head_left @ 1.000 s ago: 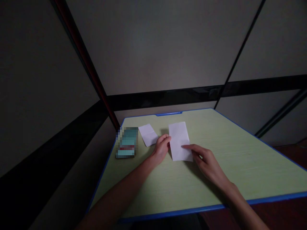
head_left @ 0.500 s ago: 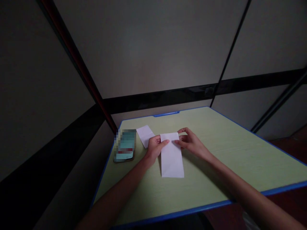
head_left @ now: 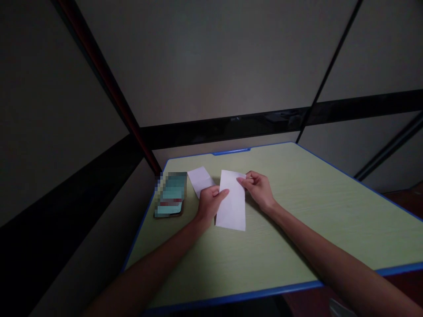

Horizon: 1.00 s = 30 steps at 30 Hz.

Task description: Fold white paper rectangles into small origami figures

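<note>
A white sheet of paper [head_left: 231, 204], long and narrow, is held between my two hands over the table. My left hand [head_left: 209, 200] grips its left edge, thumb on top and fingers behind. At the upper right corner, my right hand [head_left: 259, 187] pinches the paper with its thumb in front and the other fingers curled behind the edge. A second white piece of paper [head_left: 200, 178], with a crease across it, lies on the table just beyond my left hand, which covers its near end.
The pale green table [head_left: 297, 229] has a blue rim and a blue handle-like strip [head_left: 231, 152] at its far edge. A phone [head_left: 170, 198], partly pixelated, lies at the left. Panelled walls [head_left: 211, 66] with black bands stand behind and to the left.
My right hand has closed on the paper's upper right corner, where its fingers were spread before. The sheet has tilted slightly, and its lower end has shifted left. The view has moved a little.
</note>
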Tool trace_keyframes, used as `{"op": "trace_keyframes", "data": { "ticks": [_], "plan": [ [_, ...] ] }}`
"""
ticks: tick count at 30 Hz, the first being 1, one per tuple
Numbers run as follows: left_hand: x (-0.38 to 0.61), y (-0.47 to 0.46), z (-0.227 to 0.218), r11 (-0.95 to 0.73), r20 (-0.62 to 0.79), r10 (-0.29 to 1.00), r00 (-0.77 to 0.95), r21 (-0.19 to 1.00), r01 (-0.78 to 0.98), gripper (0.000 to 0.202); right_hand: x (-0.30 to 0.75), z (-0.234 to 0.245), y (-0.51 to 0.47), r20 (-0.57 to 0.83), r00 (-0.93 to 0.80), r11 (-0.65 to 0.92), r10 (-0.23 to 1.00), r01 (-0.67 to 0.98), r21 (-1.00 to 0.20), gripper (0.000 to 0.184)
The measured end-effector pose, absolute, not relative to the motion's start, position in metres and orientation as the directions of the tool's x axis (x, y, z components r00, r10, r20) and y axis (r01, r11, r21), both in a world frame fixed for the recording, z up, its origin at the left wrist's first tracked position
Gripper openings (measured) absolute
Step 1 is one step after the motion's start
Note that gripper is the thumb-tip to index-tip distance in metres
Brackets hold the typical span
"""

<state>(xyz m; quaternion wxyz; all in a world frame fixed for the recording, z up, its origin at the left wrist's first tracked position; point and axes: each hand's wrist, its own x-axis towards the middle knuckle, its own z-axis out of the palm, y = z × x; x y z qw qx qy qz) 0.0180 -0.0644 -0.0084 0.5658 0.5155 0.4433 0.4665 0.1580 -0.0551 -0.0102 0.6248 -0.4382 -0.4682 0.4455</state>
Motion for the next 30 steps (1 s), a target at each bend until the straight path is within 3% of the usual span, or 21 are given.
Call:
{"op": "trace_keyframes", "data": {
  "ticks": [3,5,10,16,23,30],
  "plan": [
    [0.019,-0.065,-0.010,-0.005,0.009,0.992,0.128,0.999,-0.036,0.023,0.160,-0.008,-0.059,0.172,0.164,0.220,0.971,-0.353,-0.909,0.023],
    [0.019,-0.065,-0.010,-0.029,0.033,0.993,0.112,0.999,-0.034,0.025,0.161,-0.006,-0.061,0.097,0.083,0.126,0.992,-0.507,-0.853,0.028],
    [0.019,-0.064,-0.014,-0.033,0.040,0.984,0.172,0.999,-0.041,0.025,0.163,-0.007,-0.062,0.028,-0.079,-0.028,0.996,-0.626,-0.779,0.014],
    [0.021,-0.067,-0.015,-0.049,0.054,0.977,0.205,0.998,-0.029,0.026,0.163,-0.011,-0.065,0.038,-0.199,-0.095,0.979,-0.616,-0.782,0.019],
    [0.023,-0.072,-0.010,-0.006,0.022,0.967,0.252,0.998,-0.065,0.021,0.163,-0.008,-0.072,0.038,-0.335,-0.141,0.941,-0.494,-0.858,0.026],
    [0.027,-0.076,-0.010,-0.028,0.042,0.963,0.265,0.998,-0.054,0.019,0.161,-0.003,-0.076,0.032,-0.316,-0.108,0.948,-0.415,-0.903,0.020]
  ]
}}
